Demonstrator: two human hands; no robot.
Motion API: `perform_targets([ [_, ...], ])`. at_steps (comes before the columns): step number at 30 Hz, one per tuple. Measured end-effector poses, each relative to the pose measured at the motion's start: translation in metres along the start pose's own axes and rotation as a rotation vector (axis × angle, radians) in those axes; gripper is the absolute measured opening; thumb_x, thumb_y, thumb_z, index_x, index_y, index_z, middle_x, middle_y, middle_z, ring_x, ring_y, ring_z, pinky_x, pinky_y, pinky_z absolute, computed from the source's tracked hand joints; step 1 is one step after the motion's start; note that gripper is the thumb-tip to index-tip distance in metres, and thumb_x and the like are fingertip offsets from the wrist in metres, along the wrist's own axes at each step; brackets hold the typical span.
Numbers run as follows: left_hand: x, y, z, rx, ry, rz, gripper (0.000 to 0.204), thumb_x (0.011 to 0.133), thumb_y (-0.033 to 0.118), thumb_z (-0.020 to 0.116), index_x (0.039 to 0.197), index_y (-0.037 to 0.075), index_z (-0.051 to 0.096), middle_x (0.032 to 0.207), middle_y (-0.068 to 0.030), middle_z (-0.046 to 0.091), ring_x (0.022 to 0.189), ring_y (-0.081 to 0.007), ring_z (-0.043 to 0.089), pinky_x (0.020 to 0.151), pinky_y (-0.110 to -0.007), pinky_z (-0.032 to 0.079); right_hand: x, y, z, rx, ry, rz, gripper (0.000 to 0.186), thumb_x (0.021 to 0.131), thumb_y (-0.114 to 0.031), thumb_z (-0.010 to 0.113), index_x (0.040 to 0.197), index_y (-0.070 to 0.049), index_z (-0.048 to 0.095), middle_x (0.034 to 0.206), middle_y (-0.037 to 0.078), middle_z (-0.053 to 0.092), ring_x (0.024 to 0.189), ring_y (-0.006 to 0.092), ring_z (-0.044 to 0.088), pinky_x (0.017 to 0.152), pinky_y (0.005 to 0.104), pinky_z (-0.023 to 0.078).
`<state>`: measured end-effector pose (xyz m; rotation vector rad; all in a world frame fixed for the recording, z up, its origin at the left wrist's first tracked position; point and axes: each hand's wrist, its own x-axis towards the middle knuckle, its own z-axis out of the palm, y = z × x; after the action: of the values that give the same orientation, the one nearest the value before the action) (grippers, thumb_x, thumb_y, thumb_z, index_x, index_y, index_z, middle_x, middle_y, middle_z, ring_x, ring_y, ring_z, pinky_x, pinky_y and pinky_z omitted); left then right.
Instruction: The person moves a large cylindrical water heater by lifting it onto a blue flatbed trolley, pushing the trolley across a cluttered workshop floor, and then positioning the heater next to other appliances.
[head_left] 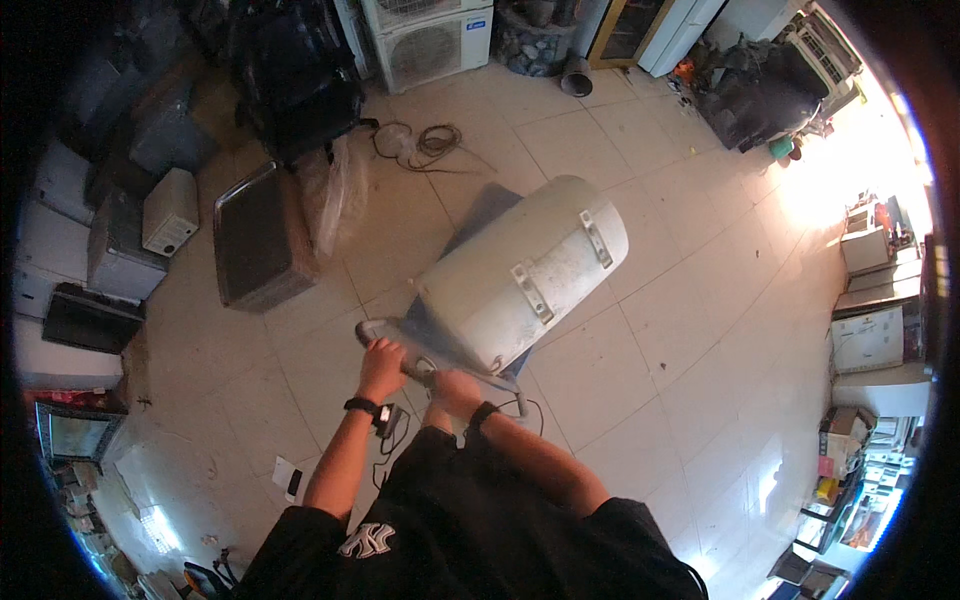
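Observation:
A white cylindrical tank point(530, 265), like a water heater, lies on its side on a blue flatbed trolley point(488, 208). Two metal mounting brackets run across its upper side. At the near end of the trolley is a grey push handle point(376, 328). My left hand point(381, 370) is closed around the handle's left part. Close beside it, my right hand point(457, 394) is closed on the handle further right, its fingers slightly blurred. Part of the trolley bed is hidden beneath the tank.
Left of the trolley stands a dark-topped rectangular box point(255, 235) with plastic wrap beside it. A coiled cable point(437, 143) lies on the tiled floor ahead, near a black office chair point(295, 90). Air-conditioner units point(432, 45) stand at the back. Stacked appliances point(868, 340) line the right.

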<state>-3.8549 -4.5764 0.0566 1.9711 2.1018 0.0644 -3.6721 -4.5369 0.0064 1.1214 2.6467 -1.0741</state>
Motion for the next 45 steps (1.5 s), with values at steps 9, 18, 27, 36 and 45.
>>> perform_targets([
  [9,-0.129,0.036,0.004,0.016,-0.041,-0.133,0.022,0.064,0.010,0.071,0.084,0.007,0.061,0.093,-0.0086,0.060,0.098,-0.0290,0.053,0.095,-0.042,0.037,-0.095,-0.036,0.028,0.016,-0.005,-0.122,0.017,0.082,-0.015,0.055,0.092,-0.007,0.065,0.079,0.017,0.066,0.075,0.0364,0.065,0.064,0.0469,0.052],
  [18,-0.204,0.129,-0.033,-0.039,-0.203,-0.175,0.016,0.068,0.017,0.066,0.082,0.008,0.064,0.083,-0.0107,0.066,0.087,-0.0314,0.061,0.082,-0.043,0.047,-0.203,-0.037,-0.023,-0.065,-0.133,-0.177,0.021,0.080,-0.015,0.053,0.094,-0.010,0.068,0.082,0.017,0.067,0.077,0.0371,0.066,0.068,0.0475,0.053],
  [27,-0.267,0.269,-0.062,-0.182,-0.440,-0.271,0.028,0.066,0.034,0.071,0.087,0.015,0.073,0.082,-0.0147,0.069,0.081,-0.0316,0.066,0.072,-0.042,0.052,-0.343,-0.004,-0.092,-0.252,-0.213,-0.330,0.020,0.078,-0.020,0.056,0.093,-0.010,0.067,0.081,0.015,0.066,0.077,0.0346,0.066,0.065,0.0462,0.052],
  [36,-0.308,0.408,-0.041,-0.472,-0.553,-0.254,0.042,0.075,0.044,0.071,0.100,0.011,0.068,0.086,-0.0114,0.068,0.082,-0.0296,0.064,0.076,-0.043,0.049,-0.450,0.149,-0.223,-0.357,-0.214,-0.437,0.021,0.077,-0.027,0.062,0.081,-0.007,0.062,0.080,0.012,0.064,0.080,0.0327,0.063,0.072,0.0459,0.050],
  [45,-0.271,0.571,-0.047,-0.799,-0.591,-0.340,0.035,0.089,0.041,0.055,0.108,0.012,0.061,0.105,-0.0137,0.066,0.098,-0.0328,0.061,0.086,-0.045,0.046,-0.460,0.259,-0.346,-0.488,-0.360,-0.635,0.014,0.074,-0.024,0.061,0.072,-0.010,0.062,0.074,0.011,0.065,0.078,0.0293,0.064,0.074,0.0434,0.048],
])
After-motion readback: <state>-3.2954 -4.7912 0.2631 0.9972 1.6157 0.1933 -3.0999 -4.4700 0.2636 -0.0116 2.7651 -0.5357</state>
